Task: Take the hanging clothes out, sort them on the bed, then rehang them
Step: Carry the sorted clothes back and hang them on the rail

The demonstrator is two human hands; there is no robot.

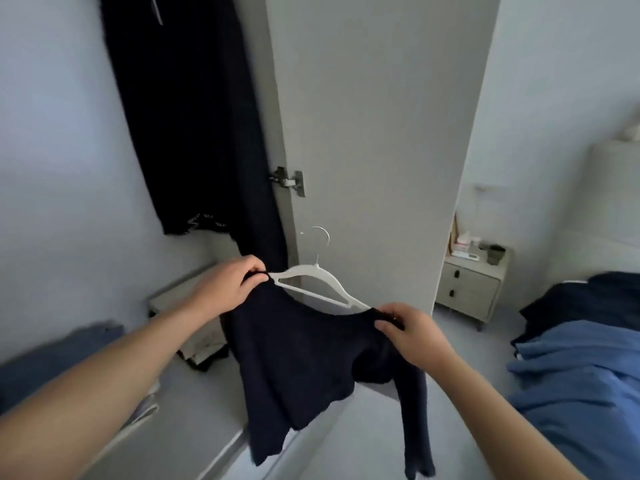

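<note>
Dark navy knit long-sleeved top [304, 358] hangs in mid-air in front of the person, partly mounted on a white plastic hanger with a metal hook [317, 282]. Left hand [227, 287] pinches the top's left shoulder at the hanger's end; right hand [410, 329] pinches the right shoulder at the opposite end. One sleeve hangs down toward the pale grey floor [346, 445]. Blue bedding [581, 382] lies at right, with a dark navy garment [588, 303] piled on it. Folded blue fabric [52, 362] sits at lower left, blurred. Behind the top, beige folded items [204, 348] lie at the wardrobe base. An open white wardrobe door with a metal hinge [374, 133] stands beyond, beside a long dark garment [194, 126] hanging inside. Farther right, a light two-drawer nightstand [471, 289] stands against the white wall.
</note>
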